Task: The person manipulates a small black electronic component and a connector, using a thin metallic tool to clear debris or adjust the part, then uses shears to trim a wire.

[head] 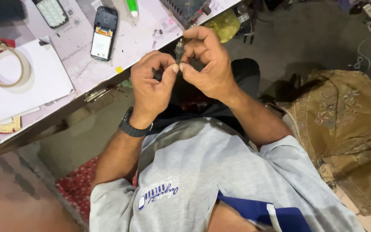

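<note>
While my left hand (151, 81) and right hand (207, 64) sit bunched together just off the table (144, 41) edge, both are pinching a small dark part (178, 50) between thumb and fingertips, the right gripping its top, the left its lower end. Can't tell what it is, my fingers cover most of it, just a dull metal-looking tip showing. On the pinkish, scuffed tabletop there's an opened phone (104, 33) with its back off, a keypad (51, 12) beside it, a tape roll (4, 65) lying flat on white paper (44, 81), and a green-and-white pen (132, 7). Black watch (132, 126) on my left wrist. Off to my right lies a crumpled gold patterned cloth (344, 129).
</note>
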